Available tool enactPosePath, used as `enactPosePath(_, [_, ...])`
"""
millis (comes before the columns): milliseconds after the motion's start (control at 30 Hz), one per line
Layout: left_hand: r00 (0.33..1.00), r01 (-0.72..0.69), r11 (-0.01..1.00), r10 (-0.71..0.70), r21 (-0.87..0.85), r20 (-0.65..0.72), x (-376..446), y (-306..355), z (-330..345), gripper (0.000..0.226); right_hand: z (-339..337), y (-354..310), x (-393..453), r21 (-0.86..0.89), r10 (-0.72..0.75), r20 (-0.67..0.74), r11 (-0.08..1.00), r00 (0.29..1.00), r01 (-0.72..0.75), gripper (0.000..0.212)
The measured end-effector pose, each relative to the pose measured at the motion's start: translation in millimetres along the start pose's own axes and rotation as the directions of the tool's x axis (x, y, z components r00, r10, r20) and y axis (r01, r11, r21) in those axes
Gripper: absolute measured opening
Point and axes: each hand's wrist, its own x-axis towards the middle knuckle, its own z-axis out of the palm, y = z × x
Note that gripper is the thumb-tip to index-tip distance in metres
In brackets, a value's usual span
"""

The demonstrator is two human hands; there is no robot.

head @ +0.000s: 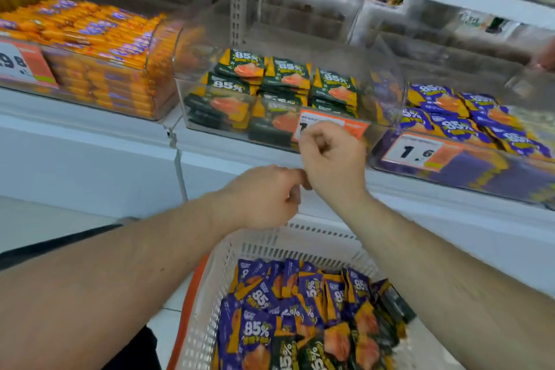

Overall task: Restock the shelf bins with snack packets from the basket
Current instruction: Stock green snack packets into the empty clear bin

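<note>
At the left end of the shelf (90,141) a clear bin of orange packets (99,48) is heaped full, so it seems to need nothing. Next along, the bin of green packets (270,84) holds neat stacks near its front edge, with room above them, likely the reason the hands are raised here. The left hand (261,195) hangs just below the shelf edge with its fingers loosely curled and nothing in them. The right hand (333,159) is beside it, touching it, in front of this bin's price tag (327,123); its fingers are curled too, and I cannot tell whether they pinch anything. Further right, the bin of purple packets (468,123) is piled loosely. Below, the white basket (270,246) holds mixed purple and green packets, close under both hands for easy reaching.
</note>
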Motion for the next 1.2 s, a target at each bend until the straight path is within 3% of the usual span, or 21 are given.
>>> enactPosePath(100, [0.941, -0.023, 0.994, -0.016, 0.111, 0.338, 3.2, 8.0, 28.8, 0.037, -23.1, 58.0, -54.3, -0.179, 0.252, 0.163, 0.958, 0.954, -0.223, 0.018])
enactPosePath(167, [0.886, -0.052, 0.982, -0.039, 0.183, 0.463, 3.5, 11.0, 41.8, 0.034, -34.2, 93.9, -90.6, -0.358, 0.393, 0.298, 0.891, 0.870, -0.280, 0.021])
enactPosePath(267, [0.840, -0.095, 0.966, -0.051, 0.240, 0.540, 4.7, 11.8, 53.9, 0.022, -47.3, 138.4, -140.8, -0.573, 0.641, 0.480, 0.746, 0.600, -0.339, 0.031])
enactPosePath(367, [0.831, -0.096, 0.958, -0.072, 0.269, 0.552, 8.0, 11.4, 59.3, 0.034, -55.8, 170.7, -184.4, -0.746, 0.780, 0.563, 0.622, 0.273, -0.239, 0.014])
enactPosePath(400, [0.829, -0.098, 0.957, -0.074, 0.274, 0.554, 8.7, 12.5, 59.8, 0.035, -58.4, 176.9, -196.4, -0.791, 0.813, 0.549, 0.580, 0.195, -0.194, 0.012])
enactPosePath(467, [0.827, -0.099, 0.956, -0.075, 0.275, 0.557, 10.2, 13.9, 60.2, 0.036, -64.0, 187.1, -214.0, -0.862, 0.862, 0.489, 0.501, 0.131, -0.080, 0.040])
enactPosePath(533, [0.827, -0.091, 0.958, -0.079, 0.270, 0.557, 10.6, 14.2, 59.6, 0.036, -67.4, 191.7, -223.8, -0.871, 0.852, 0.491, 0.485, 0.183, 0.080, 0.048])
enactPosePath(600, [0.831, -0.087, 0.960, -0.077, 0.266, 0.551, 10.8, 13.2, 59.4, 0.036, -69.2, 191.9, -230.0, -0.807, 0.771, 0.587, 0.531, 0.247, 0.259, 0.051])
enactPosePath(700, [0.832, -0.085, 0.960, -0.079, 0.266, 0.549, 10.9, 12.1, 59.3, 0.036, -62.2, 188.6, -243.1, -0.688, 0.675, 0.707, 0.586, 0.210, 0.428, 0.064])
enactPosePath(833, [0.830, -0.095, 0.958, -0.074, 0.271, 0.552, 10.6, 10.8, 60.9, 0.035, -52.2, 185.3, -255.4, -0.670, 0.668, 0.710, 0.545, 0.222, 0.503, 0.071])
enactPosePath(933, [0.827, -0.088, 0.959, -0.080, 0.268, 0.557, 10.2, 8.8, 60.8, 0.035, -50.6, 183.5, -251.6, -0.695, 0.697, 0.689, 0.558, 0.200, 0.454, 0.051])
enactPosePath(1100, [0.814, -0.044, 0.963, -0.120, 0.266, 0.568, 11.9, 5.4, 55.1, 0.038, -52.3, 175.5, -201.2, -0.769, 0.747, 0.639, 0.629, 0.181, 0.117, 0.012])
enactPosePath(1200, [0.843, 0.034, 0.975, -0.147, 0.221, 0.517, 16.3, -1.3, 42.4, 0.040, -57.1, 159.7, -158.3, -0.746, 0.720, 0.629, 0.666, 0.294, -0.033, 0.005])
